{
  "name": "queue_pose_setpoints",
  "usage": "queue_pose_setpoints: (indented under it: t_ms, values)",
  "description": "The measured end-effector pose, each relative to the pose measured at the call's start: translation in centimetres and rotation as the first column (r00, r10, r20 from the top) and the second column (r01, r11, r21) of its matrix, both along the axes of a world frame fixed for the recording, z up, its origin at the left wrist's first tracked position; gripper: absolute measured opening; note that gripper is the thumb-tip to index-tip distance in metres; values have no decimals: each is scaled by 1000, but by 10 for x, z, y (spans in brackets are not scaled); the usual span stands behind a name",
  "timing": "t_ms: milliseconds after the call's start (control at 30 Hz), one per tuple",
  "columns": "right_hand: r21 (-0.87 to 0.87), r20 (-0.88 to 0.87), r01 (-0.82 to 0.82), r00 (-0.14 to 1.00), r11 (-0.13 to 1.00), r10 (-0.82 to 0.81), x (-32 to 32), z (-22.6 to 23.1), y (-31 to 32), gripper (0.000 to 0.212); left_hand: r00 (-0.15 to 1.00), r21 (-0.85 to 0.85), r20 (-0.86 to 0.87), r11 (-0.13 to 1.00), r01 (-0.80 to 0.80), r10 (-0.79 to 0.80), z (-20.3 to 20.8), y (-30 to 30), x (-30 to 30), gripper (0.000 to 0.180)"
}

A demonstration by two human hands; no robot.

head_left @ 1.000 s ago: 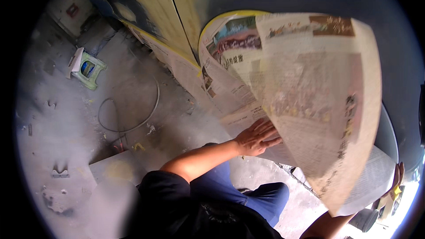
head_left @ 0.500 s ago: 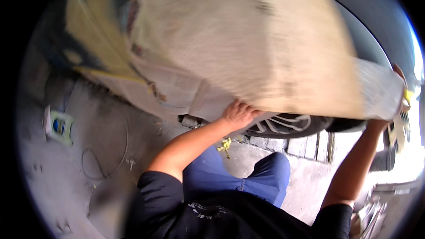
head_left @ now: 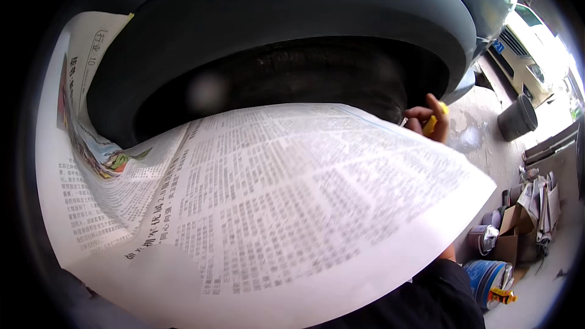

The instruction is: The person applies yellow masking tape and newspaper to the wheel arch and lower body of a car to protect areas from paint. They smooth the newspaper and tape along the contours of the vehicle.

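Observation:
A wide printed newspaper sheet (head_left: pixel 317 201) spreads in front of me, its upper edge curving across a dark wheel arch (head_left: pixel 292 67). At the sheet's far right edge my right hand (head_left: pixel 429 120) shows, its fingers curled by the paper. A small yellow thing (head_left: pixel 430 125) sits in those fingers; its kind I cannot make out. The rest of that hand and most of the right forearm are behind the sheet. My left hand does not show. On the left, the paper folds up against the dark grey car fender (head_left: pixel 274 12).
To the right, a dark bucket (head_left: pixel 517 118) stands on the floor before a pale parked vehicle (head_left: pixel 524 55). Nearer are a blue can (head_left: pixel 484 280), a smaller tin (head_left: pixel 481 239), a cardboard box (head_left: pixel 510 240) and a heap of papers (head_left: pixel 539 204).
My view has swung to the wheel arch. The paper, earlier a tan blurred sheet with my left hand on its lower edge, now shows its print up close. My left hand has dropped from sight.

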State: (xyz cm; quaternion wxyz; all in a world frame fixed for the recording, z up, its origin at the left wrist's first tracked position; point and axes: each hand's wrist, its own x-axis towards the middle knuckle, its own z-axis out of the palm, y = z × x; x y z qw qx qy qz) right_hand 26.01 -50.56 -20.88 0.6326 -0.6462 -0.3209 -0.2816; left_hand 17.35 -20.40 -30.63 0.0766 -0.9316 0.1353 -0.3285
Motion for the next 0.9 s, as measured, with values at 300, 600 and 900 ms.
queue_pose_setpoints:
  t_ms: [300,600,900]
  values:
    - [-349,-627,-491,755,798,190,-62,-93,44,74,912,-680,-385,712,-177,-140,87,4,-18,58]
    - [-234,-414,-574,789,785,453,-45,-132,93,43,764,-777,-589,448,-443,-264,126,-11,8,61]
    - [-46,-522,-489,755,871,396,-35,-102,88,36,706,-578,-694,693,-430,-142,135,-27,27,39]
